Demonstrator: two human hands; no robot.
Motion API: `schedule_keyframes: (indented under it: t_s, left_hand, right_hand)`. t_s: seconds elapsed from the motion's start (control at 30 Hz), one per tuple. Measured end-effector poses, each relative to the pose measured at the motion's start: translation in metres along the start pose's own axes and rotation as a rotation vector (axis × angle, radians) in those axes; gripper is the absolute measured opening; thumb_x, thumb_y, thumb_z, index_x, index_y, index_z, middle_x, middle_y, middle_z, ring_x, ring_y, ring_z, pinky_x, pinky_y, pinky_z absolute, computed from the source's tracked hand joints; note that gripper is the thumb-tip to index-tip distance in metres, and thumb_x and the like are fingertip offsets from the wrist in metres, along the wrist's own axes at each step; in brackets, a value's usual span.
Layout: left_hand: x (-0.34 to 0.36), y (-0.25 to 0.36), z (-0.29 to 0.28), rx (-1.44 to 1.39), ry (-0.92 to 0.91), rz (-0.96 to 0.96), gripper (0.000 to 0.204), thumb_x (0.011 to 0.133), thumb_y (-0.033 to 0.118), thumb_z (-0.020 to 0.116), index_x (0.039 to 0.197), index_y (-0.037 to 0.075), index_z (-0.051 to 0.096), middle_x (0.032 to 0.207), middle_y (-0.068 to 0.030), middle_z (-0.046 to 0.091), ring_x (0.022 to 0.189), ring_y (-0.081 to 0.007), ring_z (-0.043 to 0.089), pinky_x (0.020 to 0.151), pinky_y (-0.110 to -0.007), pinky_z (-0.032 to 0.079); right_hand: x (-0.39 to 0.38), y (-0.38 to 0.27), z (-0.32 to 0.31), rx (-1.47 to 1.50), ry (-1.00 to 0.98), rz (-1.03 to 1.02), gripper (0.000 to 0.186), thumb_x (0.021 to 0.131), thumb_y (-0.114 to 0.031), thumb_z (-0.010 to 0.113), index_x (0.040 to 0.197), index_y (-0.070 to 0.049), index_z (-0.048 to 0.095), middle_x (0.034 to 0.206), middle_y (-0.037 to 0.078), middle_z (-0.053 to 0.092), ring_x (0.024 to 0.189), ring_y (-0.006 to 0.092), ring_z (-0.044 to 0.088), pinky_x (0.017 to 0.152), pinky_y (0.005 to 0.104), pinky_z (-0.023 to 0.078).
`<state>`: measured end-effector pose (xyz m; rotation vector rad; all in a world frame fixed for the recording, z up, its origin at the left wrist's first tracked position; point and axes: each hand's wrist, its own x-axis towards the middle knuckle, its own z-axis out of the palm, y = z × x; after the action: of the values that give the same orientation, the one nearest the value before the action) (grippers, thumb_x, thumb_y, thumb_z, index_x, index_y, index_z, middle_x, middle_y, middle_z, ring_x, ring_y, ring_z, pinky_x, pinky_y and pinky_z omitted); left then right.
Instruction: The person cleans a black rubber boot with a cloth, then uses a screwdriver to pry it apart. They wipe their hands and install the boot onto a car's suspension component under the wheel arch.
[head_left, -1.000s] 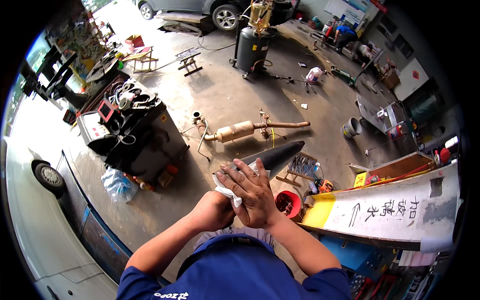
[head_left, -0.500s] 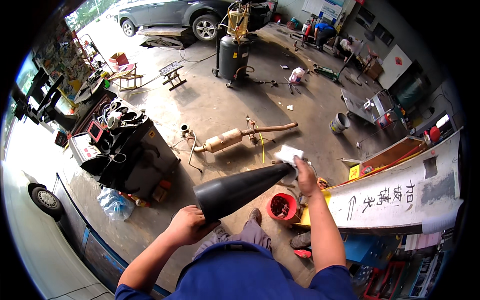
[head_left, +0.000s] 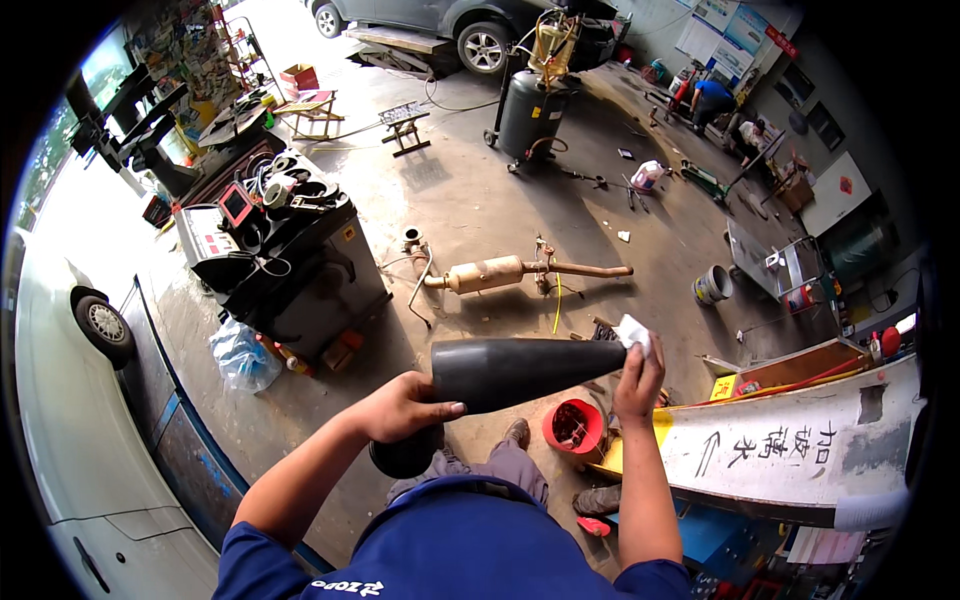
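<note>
A long black cone lies nearly level across my front, its wide end to the left and its narrow tip to the right. My left hand grips the wide end, with the thumb along the near side. Below that hand a dark rounded piece shows; whether it joins the cone I cannot tell. My right hand is closed on a crumpled white wipe, pressed at the narrow tip. The fingers and wipe partly hide the tip.
On the floor ahead lies a rusty exhaust pipe. A red bucket stands near my feet. To the left is a cluttered dark cart; to the right, a white panel. Two people crouch or bend at the far right.
The cone has swung from slanting up to the right to nearly level. My right hand has moved right and down with the wipe. The view has shifted, and the dark rounded piece now shows.
</note>
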<state>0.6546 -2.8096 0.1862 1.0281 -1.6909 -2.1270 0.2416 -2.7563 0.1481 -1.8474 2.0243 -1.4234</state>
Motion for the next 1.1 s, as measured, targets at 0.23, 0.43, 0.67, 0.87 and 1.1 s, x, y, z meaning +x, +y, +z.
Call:
schedule_keyframes:
  t_s: [0.23, 0.43, 0.67, 0.87, 1.1]
  left_hand:
    - [0.011, 0.013, 0.05, 0.688, 0.143, 0.3, 0.018, 0.099, 0.022, 0.076, 0.104, 0.005, 0.077, 0.091, -0.0238, 0.073, 0.087, -0.0448, 0.071, 0.08, -0.048, 0.059]
    - [0.02, -0.015, 0.058, 0.531, 0.278, 0.521, 0.019, 0.095, 0.02, 0.076, 0.109, 0.008, 0.073, 0.09, -0.0185, 0.075, 0.083, -0.0437, 0.072, 0.076, -0.048, 0.059]
    - [0.019, 0.006, 0.061, 0.801, 0.15, 0.42, 0.016, 0.102, 0.027, 0.07, 0.105, 0.012, 0.075, 0.087, -0.0181, 0.075, 0.082, -0.0426, 0.072, 0.072, -0.051, 0.059]
    - [0.019, -0.011, 0.053, 0.992, 0.14, 0.435, 0.017, 0.101, 0.027, 0.071, 0.109, 0.012, 0.073, 0.095, -0.0119, 0.077, 0.082, -0.0364, 0.073, 0.074, -0.047, 0.057]
    - [0.021, -0.008, 0.041, 1.075, 0.244, 0.546, 0.018, 0.101, 0.03, 0.071, 0.101, 0.012, 0.067, 0.086, -0.0089, 0.074, 0.079, -0.0331, 0.071, 0.076, -0.045, 0.053]
  right_hand:
    - [-0.033, -0.071, 0.053, -0.044, -0.148, -0.356, 0.051, 0.105, -0.026, 0.052, 0.15, -0.002, 0.058, 0.152, 0.021, 0.059, 0.149, 0.0404, 0.048, 0.128, 0.0634, 0.023]
    - [-0.016, -0.166, 0.052, -0.055, -0.546, -0.509, 0.059, 0.099, -0.031, 0.052, 0.153, -0.009, 0.061, 0.16, 0.017, 0.056, 0.151, 0.0369, 0.048, 0.129, 0.0587, 0.021]
    - [-0.013, -0.079, 0.043, -0.062, -0.324, -0.184, 0.039, 0.105, -0.023, 0.053, 0.133, -0.002, 0.07, 0.133, 0.021, 0.071, 0.125, 0.0418, 0.064, 0.112, 0.0518, 0.044]
    - [0.003, -0.123, 0.054, 0.051, -0.503, -0.183, 0.041, 0.107, -0.028, 0.053, 0.13, 0.0, 0.07, 0.128, 0.025, 0.073, 0.122, 0.0443, 0.068, 0.107, 0.0493, 0.051]
    - [-0.045, 0.026, 0.042, 0.039, -0.535, 0.331, 0.048, 0.114, -0.038, 0.046, 0.12, 0.001, 0.074, 0.115, 0.031, 0.074, 0.113, 0.0485, 0.07, 0.099, 0.0498, 0.053]
